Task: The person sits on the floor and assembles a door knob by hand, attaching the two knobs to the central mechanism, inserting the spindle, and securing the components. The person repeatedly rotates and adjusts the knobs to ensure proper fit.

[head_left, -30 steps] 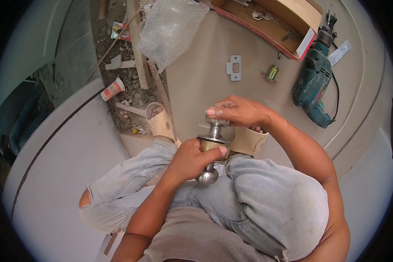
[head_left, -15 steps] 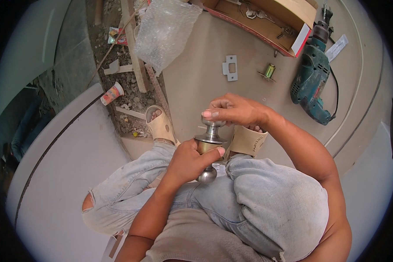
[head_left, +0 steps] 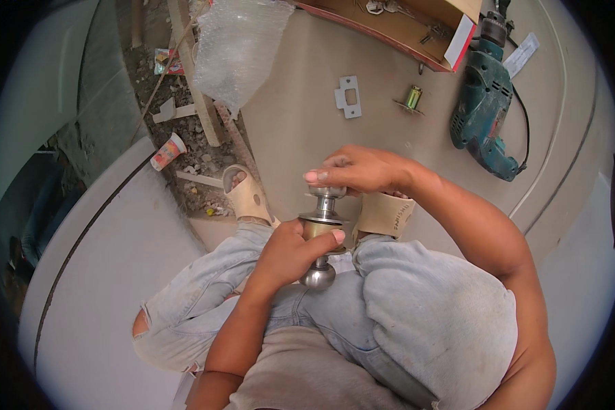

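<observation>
A silver door knob set with a brass-coloured middle is held upright between my knees. My left hand wraps around its middle part, the thumb lying across the front. Over the upper knob curl the fingers of my right hand, covering most of that knob. The round lower knob hangs below my left hand, close to my jeans. On the floor beyond my hands lie a metal strike plate and a door latch.
An open cardboard box with keys and small hardware stands at the far side. A teal power drill lies to its right. Bubble wrap, wooden strips, rubble and a paper cup are on the left.
The view has shifted a little, so the floor things sit slightly higher and further left. Both hands keep their hold on the door knob set, with little visible movement.
</observation>
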`<action>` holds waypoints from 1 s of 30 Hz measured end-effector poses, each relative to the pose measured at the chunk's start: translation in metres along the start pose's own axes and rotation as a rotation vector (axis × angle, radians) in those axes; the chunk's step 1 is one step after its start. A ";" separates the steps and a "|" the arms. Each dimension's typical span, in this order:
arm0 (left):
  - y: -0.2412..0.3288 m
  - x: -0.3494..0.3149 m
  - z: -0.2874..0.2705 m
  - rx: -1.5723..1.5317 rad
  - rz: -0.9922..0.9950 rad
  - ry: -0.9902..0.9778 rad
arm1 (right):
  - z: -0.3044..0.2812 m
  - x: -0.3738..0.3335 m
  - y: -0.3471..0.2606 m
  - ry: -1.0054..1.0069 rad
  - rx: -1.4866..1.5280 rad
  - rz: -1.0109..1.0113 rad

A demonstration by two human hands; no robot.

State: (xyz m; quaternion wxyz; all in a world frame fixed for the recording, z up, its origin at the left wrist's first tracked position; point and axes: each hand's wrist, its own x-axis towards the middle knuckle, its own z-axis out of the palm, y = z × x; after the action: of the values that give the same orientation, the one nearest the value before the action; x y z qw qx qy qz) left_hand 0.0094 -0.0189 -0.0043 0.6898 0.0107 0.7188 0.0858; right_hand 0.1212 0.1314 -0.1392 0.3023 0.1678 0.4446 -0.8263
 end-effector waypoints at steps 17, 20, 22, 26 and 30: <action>-0.002 0.004 0.005 0.133 0.013 0.096 | 0.003 0.004 0.001 0.059 -0.015 -0.002; -0.004 0.005 0.005 0.150 0.018 0.104 | 0.001 0.003 0.000 0.074 -0.064 0.008; -0.002 0.004 0.004 0.181 0.009 0.107 | 0.001 0.003 -0.002 0.089 -0.111 -0.004; -0.006 0.007 0.004 0.225 0.000 0.122 | 0.001 0.005 -0.003 0.098 -0.223 0.000; 0.000 0.004 0.006 0.165 -0.006 0.108 | 0.001 0.005 -0.010 0.093 -0.303 0.021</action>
State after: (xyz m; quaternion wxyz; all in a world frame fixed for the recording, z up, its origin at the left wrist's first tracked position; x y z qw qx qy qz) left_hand 0.0150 -0.0177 -0.0083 0.6471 0.0605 0.7596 0.0247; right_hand 0.1110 0.1326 -0.1352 0.3119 0.1627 0.5760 -0.7379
